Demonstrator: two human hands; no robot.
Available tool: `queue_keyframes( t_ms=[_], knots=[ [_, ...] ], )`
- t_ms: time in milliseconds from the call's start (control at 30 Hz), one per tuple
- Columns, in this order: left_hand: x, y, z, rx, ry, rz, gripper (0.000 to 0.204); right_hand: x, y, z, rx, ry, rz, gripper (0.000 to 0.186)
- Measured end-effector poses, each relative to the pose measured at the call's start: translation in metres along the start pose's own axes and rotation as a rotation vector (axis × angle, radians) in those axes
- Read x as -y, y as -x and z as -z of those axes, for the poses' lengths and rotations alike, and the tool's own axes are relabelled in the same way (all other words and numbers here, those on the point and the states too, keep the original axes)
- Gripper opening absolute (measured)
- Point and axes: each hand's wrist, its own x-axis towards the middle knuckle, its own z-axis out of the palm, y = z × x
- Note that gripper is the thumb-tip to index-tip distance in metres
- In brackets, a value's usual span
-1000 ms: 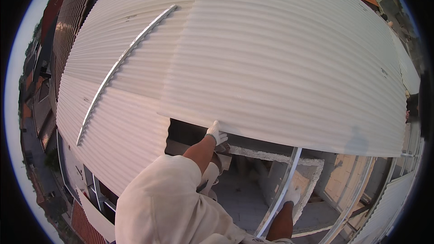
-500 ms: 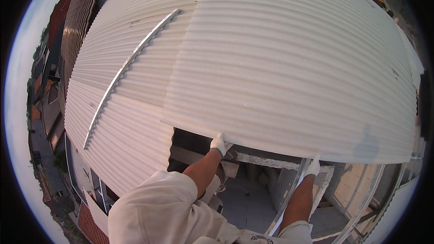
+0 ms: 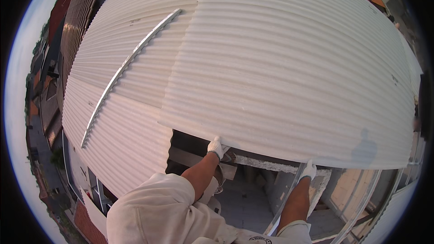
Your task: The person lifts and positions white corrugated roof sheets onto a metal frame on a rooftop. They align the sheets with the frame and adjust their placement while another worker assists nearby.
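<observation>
A large pale corrugated roofing sheet [image 3: 289, 81] spreads in front of me, its near edge running above an opening in the roof. My left hand [image 3: 216, 147], in a white glove, is closed over that edge near the sheet's left corner. Further right, my right hand [image 3: 309, 171], also gloved, grips the same edge above a metal beam [image 3: 294, 181]. The fingertips under the sheet are hidden from view on both hands. Left of this sheet lie other corrugated sheets [image 3: 122, 131], which it overlaps.
A long thin metal bar [image 3: 118, 73] lies across the left sheets. Below the opening show a rough concrete wall top [image 3: 262, 162] and a grey floor [image 3: 244, 203] far down. Metal rafters [image 3: 361, 203] stand at the right. Tiled roofs [image 3: 81, 22] lie beyond the left edge.
The view has shifted slightly, moving the sheet's near edge and both hands a little down and left in the picture. Both hands keep their hold on the edge.
</observation>
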Motion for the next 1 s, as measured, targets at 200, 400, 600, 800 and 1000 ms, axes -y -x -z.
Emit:
queue_keyframes(
  t_ms=[200,400,600,800,1000],
  knots=[
    [0.002,0.007,-0.013,-0.002,-0.042,0.001,0.051,-0.018,-0.011,0.011,-0.034,0.076,0.096,0.053],
    [0.000,-0.001,0.002,-0.016,-0.027,-0.002,0.049,-0.006,0.001,0.004,0.025,0.130,0.049,0.053],
    [0.000,-0.005,-0.001,-0.010,0.011,-0.016,0.051,-0.015,-0.005,0.008,0.071,0.105,0.098,0.057],
    [0.002,-0.006,-0.001,-0.047,-0.011,-0.019,0.049,-0.010,0.000,0.011,0.090,0.133,0.097,0.057],
    [-0.005,-0.010,0.006,-0.035,0.036,-0.027,0.051,0.013,0.017,0.020,0.218,0.088,0.047,0.056]
  ],
)
